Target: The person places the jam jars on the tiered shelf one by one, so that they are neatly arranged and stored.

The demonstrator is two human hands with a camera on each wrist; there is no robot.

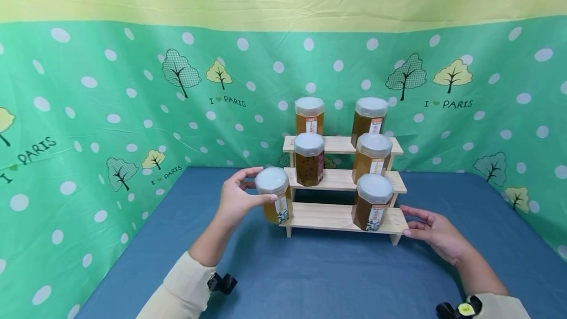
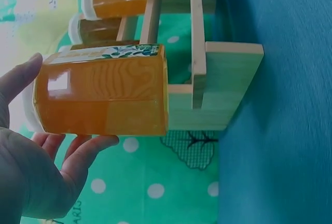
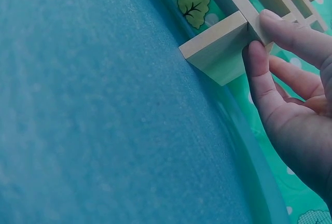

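My left hand grips a honey jar with a pale lid, thumb across the front and fingers behind. The jar overlaps the left end of the bottom step of a wooden tiered stand. In the left wrist view the amber jar shows its side, its base close to the step's end. With thumb and fingertips, my right hand pinches the right end of that step. The right wrist view has the thumb and a finger of this hand at the board's corner, above the stand's leg.
On the bottom step's right side stands a dark jar. The middle step bears a speckled jar and an amber jar. Two more jars occupy the top. Behind the blue-covered table hangs a green dotted cloth.
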